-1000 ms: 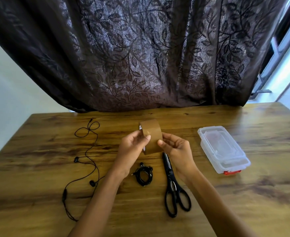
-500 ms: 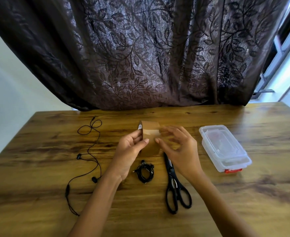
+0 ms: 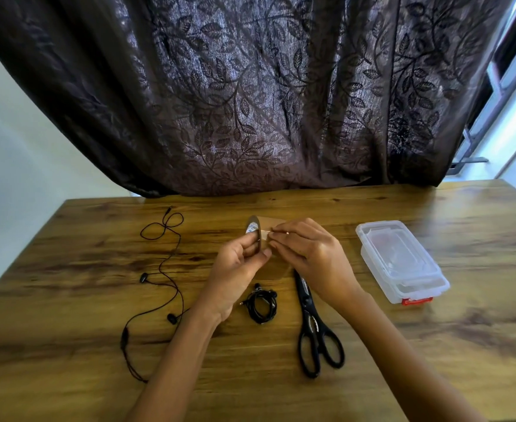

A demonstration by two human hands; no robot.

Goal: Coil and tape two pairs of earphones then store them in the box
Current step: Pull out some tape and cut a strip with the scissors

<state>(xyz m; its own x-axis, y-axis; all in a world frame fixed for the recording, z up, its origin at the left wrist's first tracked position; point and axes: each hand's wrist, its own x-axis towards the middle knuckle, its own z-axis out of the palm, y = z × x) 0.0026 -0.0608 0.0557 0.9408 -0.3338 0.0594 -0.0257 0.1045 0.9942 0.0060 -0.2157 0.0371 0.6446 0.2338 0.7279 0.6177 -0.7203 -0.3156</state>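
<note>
A person's 2 bare hands work above a brown wooden tabletop (image 3: pixel 433 345). The left hand (image 3: pixel 238 266) holds a roll of brown packing tape (image 3: pixel 254 228) upright, its grip closed around the roll's rim with the fingers curled. The right hand (image 3: pixel 311 254) has its grip pinched on the roll's outer face, fingertips (image 3: pixel 273 236) together at the tape. Below the hands, a coiled bundle of black earphones (image 3: pixel 263 304) lies just beside black-handled scissors (image 3: pixel 314 330). An uncoiled pair of black earphones (image 3: pixel 162 269) sprawls at the left. A clear plastic lidded box (image 3: pixel 378 263) with a red latch sits at the right, well apart from both pairs. A dark leaf-patterned curtain (image 3: pixel 250 102) hangs behind.
</note>
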